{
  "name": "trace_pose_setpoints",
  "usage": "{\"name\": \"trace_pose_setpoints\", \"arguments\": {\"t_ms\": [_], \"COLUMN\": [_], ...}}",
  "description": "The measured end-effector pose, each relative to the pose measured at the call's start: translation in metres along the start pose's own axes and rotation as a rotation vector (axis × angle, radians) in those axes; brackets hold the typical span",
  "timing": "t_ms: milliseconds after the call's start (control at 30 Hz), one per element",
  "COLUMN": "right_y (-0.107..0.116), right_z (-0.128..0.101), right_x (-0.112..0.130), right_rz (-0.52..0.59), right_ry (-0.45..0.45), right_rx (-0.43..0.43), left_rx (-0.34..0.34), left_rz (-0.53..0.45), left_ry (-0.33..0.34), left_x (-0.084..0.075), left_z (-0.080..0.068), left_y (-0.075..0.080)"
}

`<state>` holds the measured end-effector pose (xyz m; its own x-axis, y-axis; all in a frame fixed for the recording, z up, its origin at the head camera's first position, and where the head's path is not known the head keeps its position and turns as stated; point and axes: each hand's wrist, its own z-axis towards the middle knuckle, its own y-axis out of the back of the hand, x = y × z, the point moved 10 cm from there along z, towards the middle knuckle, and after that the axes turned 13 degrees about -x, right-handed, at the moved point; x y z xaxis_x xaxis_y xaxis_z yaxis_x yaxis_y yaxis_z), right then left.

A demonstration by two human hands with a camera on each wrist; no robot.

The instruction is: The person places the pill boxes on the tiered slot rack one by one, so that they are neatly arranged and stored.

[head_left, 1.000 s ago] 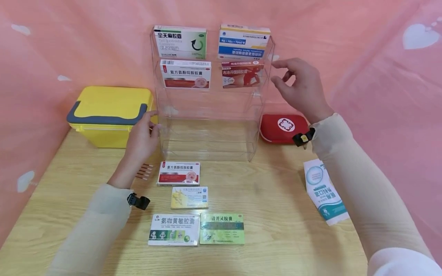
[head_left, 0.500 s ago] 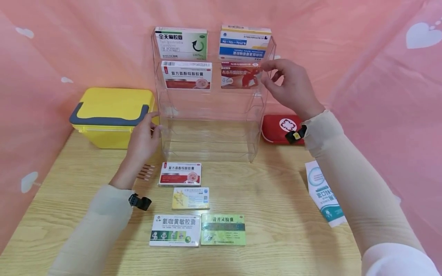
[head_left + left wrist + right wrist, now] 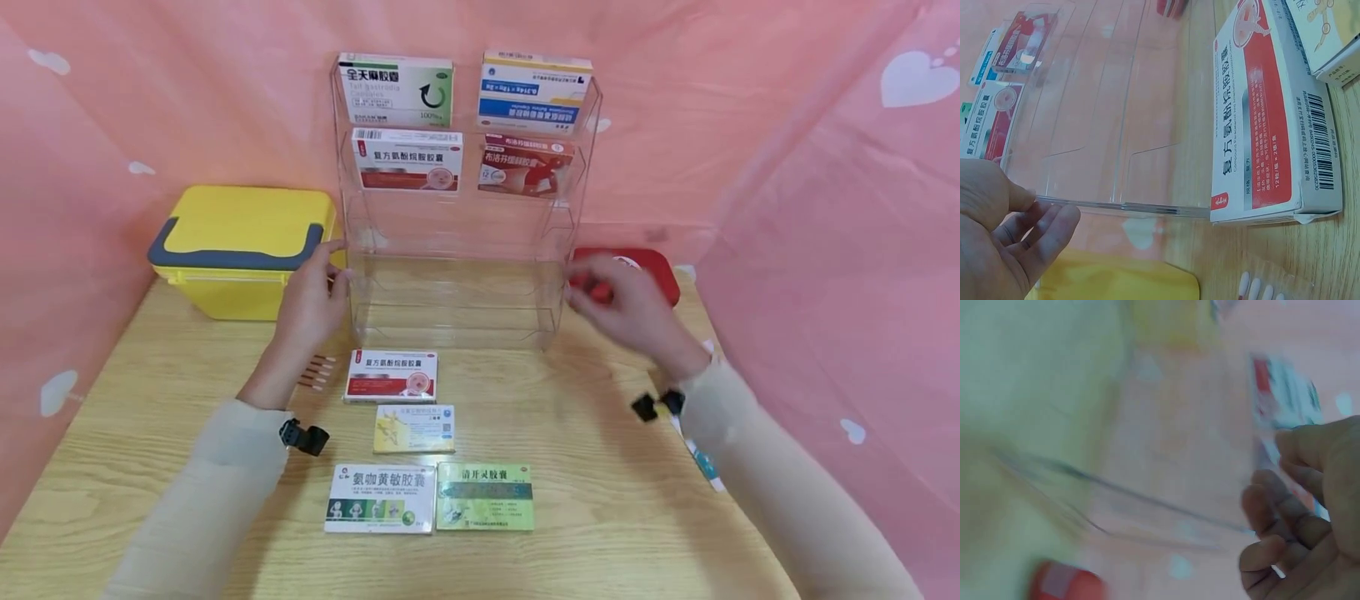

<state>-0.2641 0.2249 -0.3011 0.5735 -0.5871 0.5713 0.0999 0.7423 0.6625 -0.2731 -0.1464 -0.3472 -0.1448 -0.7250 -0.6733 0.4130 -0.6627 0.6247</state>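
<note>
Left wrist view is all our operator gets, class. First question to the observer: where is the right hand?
Observer: The right hand hovers low beside the clear rack's right side, in front of a red first-aid pouch, holding nothing.
Operator: How many boxes stand in the rack?
Observer: Four boxes, two on each of the top two shelves.
Operator: What is the yellow shape at my view's bottom edge?
Observer: A yellow case with a grey handle, left of the rack.

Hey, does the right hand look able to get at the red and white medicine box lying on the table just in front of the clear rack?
Probably yes. The right hand holds nothing, and only bare table lies between it and the red and white box. The left hand rests on the clear rack, clear of that path.
</note>
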Motion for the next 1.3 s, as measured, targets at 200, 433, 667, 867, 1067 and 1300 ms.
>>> {"name": "trace_pose_setpoints", "arguments": {"t_ms": [200,433,667,867,1067,1300], "right_y": [-0.053,-0.081,-0.088,-0.101,-0.109,-0.099], "right_z": [-0.107,-0.180,-0.205,-0.213,-0.215,-0.210], "right_x": [0.002,0.008,0.013,0.022,0.024,0.024], "right_rz": [0.051,0.103,0.071,0.031,0.012,0.015], "right_ry": [-0.113,-0.293,-0.291,-0.235,-0.226,-0.199], "right_rx": [0.200,0.260,0.203,0.204,0.224,0.112], "left_rx": [0.007,-0.003,0.011,0.009,0.010,0.009], "left_rz": [0.001,-0.001,0.001,0.000,0.006,0.001], "left_ry": [0.016,0.016,0.027,0.021,0.022,0.022], "left_x": [0.002,0.001,0.002,0.000,0.000,0.000], "left_z": [0.001,0.001,-0.002,-0.001,-0.002,-0.002], "left_y": [0.001,0.005,0.003,0.002,-0.001,-0.001]}}
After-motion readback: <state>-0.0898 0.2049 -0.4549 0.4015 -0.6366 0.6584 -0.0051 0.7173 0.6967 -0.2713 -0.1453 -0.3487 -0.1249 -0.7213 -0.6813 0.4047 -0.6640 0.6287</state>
